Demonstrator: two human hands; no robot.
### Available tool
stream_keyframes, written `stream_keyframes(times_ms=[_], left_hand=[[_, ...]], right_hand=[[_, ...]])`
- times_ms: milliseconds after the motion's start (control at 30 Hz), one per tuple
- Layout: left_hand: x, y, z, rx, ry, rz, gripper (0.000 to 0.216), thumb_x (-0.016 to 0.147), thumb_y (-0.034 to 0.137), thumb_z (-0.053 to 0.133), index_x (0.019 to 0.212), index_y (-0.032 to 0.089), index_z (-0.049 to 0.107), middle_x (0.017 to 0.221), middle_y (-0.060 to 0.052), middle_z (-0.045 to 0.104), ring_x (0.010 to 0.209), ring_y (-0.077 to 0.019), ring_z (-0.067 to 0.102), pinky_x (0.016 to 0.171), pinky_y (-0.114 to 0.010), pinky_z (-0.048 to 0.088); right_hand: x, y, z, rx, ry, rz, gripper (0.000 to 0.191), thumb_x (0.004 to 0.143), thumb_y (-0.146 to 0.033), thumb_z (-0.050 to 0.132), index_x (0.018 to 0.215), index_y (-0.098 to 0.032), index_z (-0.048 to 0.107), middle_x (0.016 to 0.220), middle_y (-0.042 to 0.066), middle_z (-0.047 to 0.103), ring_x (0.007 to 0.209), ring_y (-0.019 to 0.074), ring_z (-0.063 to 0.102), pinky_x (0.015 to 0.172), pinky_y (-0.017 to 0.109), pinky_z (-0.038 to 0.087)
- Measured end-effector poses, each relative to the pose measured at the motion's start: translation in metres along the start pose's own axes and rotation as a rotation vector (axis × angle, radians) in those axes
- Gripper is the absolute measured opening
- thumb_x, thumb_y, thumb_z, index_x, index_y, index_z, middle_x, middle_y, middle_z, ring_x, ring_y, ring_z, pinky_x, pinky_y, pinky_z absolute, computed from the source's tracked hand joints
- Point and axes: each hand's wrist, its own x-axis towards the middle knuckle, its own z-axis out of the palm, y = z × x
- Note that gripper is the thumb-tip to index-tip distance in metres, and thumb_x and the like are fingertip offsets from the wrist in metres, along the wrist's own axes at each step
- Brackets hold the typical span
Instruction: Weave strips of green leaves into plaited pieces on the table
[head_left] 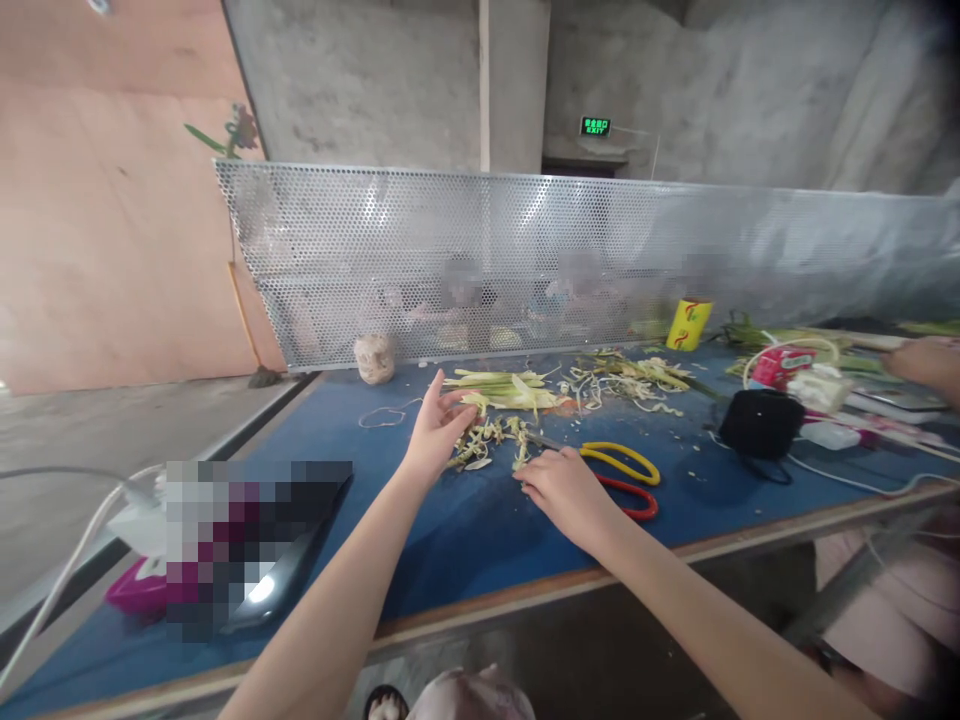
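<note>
My left hand (pixel 441 428) is at the near-left end of a bundle of pale green stalks (pixel 517 392), thumb and fingers apart. Short curly green-white trimmings (pixel 491 440) lie in a small heap between my two hands. Low over the table, my right hand (pixel 561 488) has its fingers curled together at the right edge of that heap. Whatever its fingertips pinch is hidden or too small to name. Right beside it lie scissors (pixel 622 460) with one yellow and one red handle loop, their blades pointing left and partly behind the hand.
A perforated metal screen (pixel 420 260) runs along the blue table's (pixel 420 560) back edge. On the table are a whitish roll (pixel 374 358), a yellow cylinder (pixel 688 325), more shreds (pixel 630 380), a black pouch (pixel 761 422) and cables. Another person's hand (pixel 926 365) is at far right.
</note>
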Motion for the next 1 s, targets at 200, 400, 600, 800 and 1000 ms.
stream_keyframes(times_ms=[200,400,600,800,1000], left_hand=[[0.001,-0.002,0.001,0.012,-0.013,0.000,0.085,0.064,0.014,0.069,0.133,0.023,0.020,0.095,-0.003,0.057,0.076,-0.0112,0.057,0.076,-0.035,0.049],[0.000,0.000,0.001,0.018,0.003,-0.015,0.085,0.063,0.013,0.069,0.132,0.022,0.020,0.096,-0.004,0.056,0.075,-0.0108,0.057,0.075,-0.034,0.049],[-0.001,-0.001,0.001,0.042,0.000,-0.022,0.084,0.063,0.013,0.069,0.131,0.022,0.020,0.095,-0.004,0.056,0.072,-0.0096,0.056,0.073,-0.033,0.049],[0.001,-0.001,0.000,0.041,0.013,-0.020,0.083,0.062,0.013,0.069,0.130,0.022,0.023,0.095,-0.003,0.056,0.074,-0.0101,0.056,0.073,-0.033,0.049],[-0.001,0.001,0.000,0.068,0.031,-0.011,0.080,0.064,0.014,0.068,0.130,0.022,0.024,0.095,-0.003,0.056,0.073,-0.0100,0.056,0.074,-0.034,0.050]], right_hand=[[-0.002,-0.001,0.005,0.033,0.024,-0.036,0.024,0.084,-0.010,0.042,0.094,-0.019,0.062,0.092,0.004,0.065,0.088,0.0161,0.056,0.073,0.025,0.039],[-0.002,0.003,0.006,-0.114,0.029,-0.149,0.020,0.083,-0.011,0.046,0.090,-0.018,0.064,0.086,0.005,0.064,0.084,0.0171,0.055,0.071,0.026,0.040],[0.002,-0.004,0.008,-0.447,0.059,-0.404,0.023,0.080,-0.003,0.043,0.077,-0.013,0.064,0.073,0.009,0.062,0.076,0.0200,0.054,0.060,0.030,0.038],[0.013,-0.010,0.008,-0.472,0.084,-0.483,0.018,0.076,-0.003,0.047,0.071,-0.012,0.062,0.064,0.008,0.059,0.069,0.0207,0.053,0.055,0.030,0.038],[0.023,0.003,0.008,-0.375,0.088,-0.458,0.016,0.076,-0.003,0.048,0.071,-0.012,0.060,0.068,0.008,0.059,0.071,0.0194,0.054,0.058,0.029,0.041]])
